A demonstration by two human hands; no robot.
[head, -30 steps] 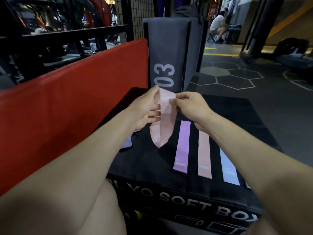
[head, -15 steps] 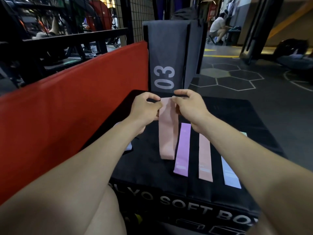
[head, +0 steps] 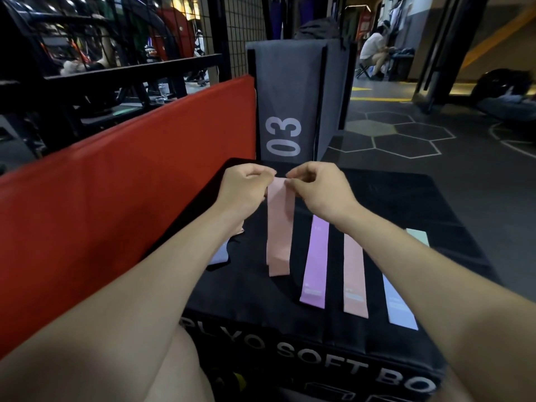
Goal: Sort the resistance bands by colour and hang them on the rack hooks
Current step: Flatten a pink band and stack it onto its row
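on the black soft box surface, near its front edge, lie a flat purple band, a flat salmon band and a pale blue band, apart from each other. behind them the left hand and right hand both pinch the top of a pale pink band; its lower end touches the surface. a mint band is partly hidden by the right arm. the right side is free.
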